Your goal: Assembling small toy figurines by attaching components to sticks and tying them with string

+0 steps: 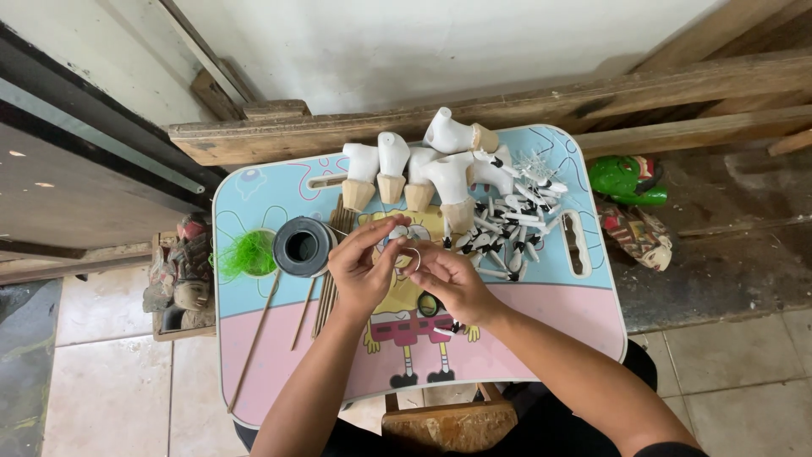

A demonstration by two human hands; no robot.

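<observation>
Hands meet: left hand (362, 269) and right hand (450, 279) pinch a thin pale wire loop (414, 257) above the pink-and-blue cartoon lap table (541, 317), apparently mid-bending.

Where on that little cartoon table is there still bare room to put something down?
The pink strip of the table right of the right hand is bare, as is the pink corner below the thin sticks. The top edge is crowded with white carved pieces.

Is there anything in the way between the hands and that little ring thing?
Nothing visible is. The left hand and right hand meet over the table, and the fingertips already pinch the small ring between them. The grey spool sits off to the left side.
</observation>
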